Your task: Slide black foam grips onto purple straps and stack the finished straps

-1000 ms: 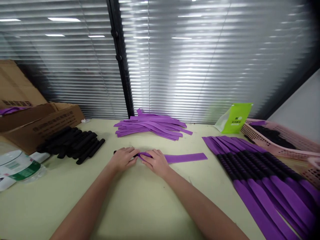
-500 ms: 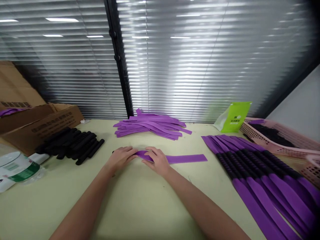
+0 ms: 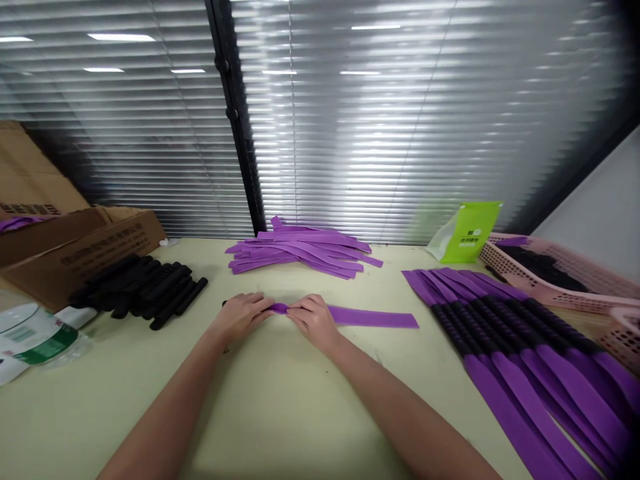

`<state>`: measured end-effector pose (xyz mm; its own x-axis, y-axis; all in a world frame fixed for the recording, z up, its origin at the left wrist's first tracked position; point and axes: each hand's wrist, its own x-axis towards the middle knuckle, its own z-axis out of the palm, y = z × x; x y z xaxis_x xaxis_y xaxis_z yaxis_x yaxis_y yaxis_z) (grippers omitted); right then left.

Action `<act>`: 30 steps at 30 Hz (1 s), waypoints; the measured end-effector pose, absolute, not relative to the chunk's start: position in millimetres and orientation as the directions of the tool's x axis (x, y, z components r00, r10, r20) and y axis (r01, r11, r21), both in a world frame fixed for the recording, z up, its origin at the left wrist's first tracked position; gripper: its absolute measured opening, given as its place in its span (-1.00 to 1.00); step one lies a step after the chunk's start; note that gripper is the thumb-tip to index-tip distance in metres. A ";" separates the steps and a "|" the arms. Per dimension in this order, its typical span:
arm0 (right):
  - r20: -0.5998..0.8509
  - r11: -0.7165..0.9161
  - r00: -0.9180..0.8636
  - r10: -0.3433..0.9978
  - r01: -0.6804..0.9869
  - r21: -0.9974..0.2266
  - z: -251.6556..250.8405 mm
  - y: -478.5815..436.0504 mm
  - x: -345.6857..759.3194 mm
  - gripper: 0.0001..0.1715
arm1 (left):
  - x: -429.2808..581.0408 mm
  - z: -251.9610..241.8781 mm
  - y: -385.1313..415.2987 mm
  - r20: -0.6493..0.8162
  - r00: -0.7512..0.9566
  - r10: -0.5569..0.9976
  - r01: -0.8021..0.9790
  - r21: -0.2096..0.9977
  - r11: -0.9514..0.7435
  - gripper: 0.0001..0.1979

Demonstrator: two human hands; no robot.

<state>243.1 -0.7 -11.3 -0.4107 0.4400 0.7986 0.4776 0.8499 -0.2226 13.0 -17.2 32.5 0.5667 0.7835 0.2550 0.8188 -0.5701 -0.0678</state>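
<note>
A purple strip lies crosswise in front of me, its flat loose end pointing right. My right hand pinches the strip, which looks gathered narrow between my two hands. The strip's left end runs into my left hand, which is closed around a black tube. Only a small dark tip of that tube shows past the knuckles; the fingers hide the rest. Beyond my hands lies a loose pile of purple strips. More black tubes are heaped to the left.
Purple strips with black sleeves lie in a row at right. Behind them stand a green pouch and a pink basket holding black items. A cardboard box and a clear plastic container are at left. Blinds back the table.
My right fingers have closed tighter on the strip, and the strip between my hands has become narrower. Its loose right end has dipped slightly. My left hand stays in place.
</note>
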 end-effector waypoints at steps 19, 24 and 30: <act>0.882 0.894 -0.308 0.356 0.387 -0.226 -6.3 -5.6 246.2 -0.90 | 27.3 27.4 -22.4 0.297 0.551 0.779 0.806 0.051 -0.590 -0.62; 0.881 0.901 -0.313 0.355 0.365 -0.234 -4.5 -6.5 246.4 -0.92 | 29.6 22.9 -22.3 0.322 0.514 0.795 0.816 0.103 -0.569 -0.57; 0.885 0.916 -0.324 0.333 0.334 -0.223 -3.0 -8.5 244.6 -0.95 | 35.6 24.1 -24.5 0.351 0.476 0.806 0.822 0.148 -0.550 -0.59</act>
<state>244.6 -8.5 -3.0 -0.3245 0.3333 0.8852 0.3338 0.9160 -0.2225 35.6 -24.5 24.1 0.4764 0.8064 0.3505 0.8220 -0.5500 0.1481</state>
